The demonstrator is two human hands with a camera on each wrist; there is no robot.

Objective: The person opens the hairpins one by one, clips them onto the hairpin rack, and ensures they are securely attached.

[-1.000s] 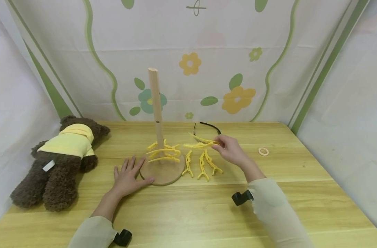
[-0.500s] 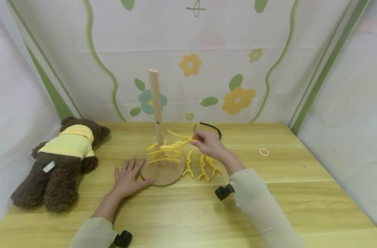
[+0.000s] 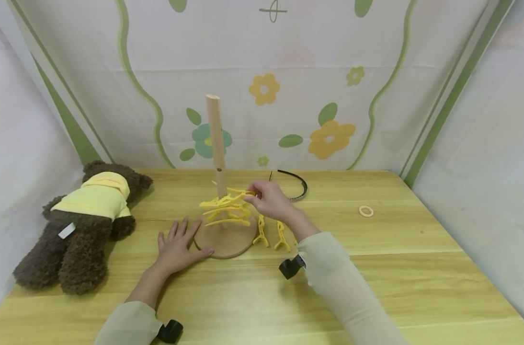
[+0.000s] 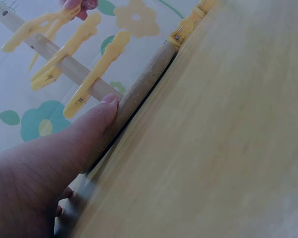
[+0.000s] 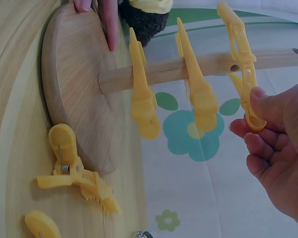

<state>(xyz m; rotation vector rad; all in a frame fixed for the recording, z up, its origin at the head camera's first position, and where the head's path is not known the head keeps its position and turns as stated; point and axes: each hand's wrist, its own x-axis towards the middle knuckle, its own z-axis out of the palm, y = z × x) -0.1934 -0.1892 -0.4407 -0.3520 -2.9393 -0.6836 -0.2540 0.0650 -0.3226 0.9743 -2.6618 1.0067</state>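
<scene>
Now, right grip [image 3: 268, 199]: is pinching one yellow clip [image 5: 247, 58] by its end.
Clip axis: is running leftward, crosswise to the upright post [image 3: 218, 143].
Left grip [image 3: 177, 245]: is resting spread at the base's [image 3: 227, 244] left rim, farther off.

In your head view, your right grip [image 3: 270, 200] hides the 8 o'clock side of the headband [image 3: 306, 186]. Your right wrist view cuts off the bear [image 5: 146, 22] at 12 o'clock and a loose clip [image 5: 42, 225] at 7. Your left one blurs the table [image 4: 228, 144].
</scene>
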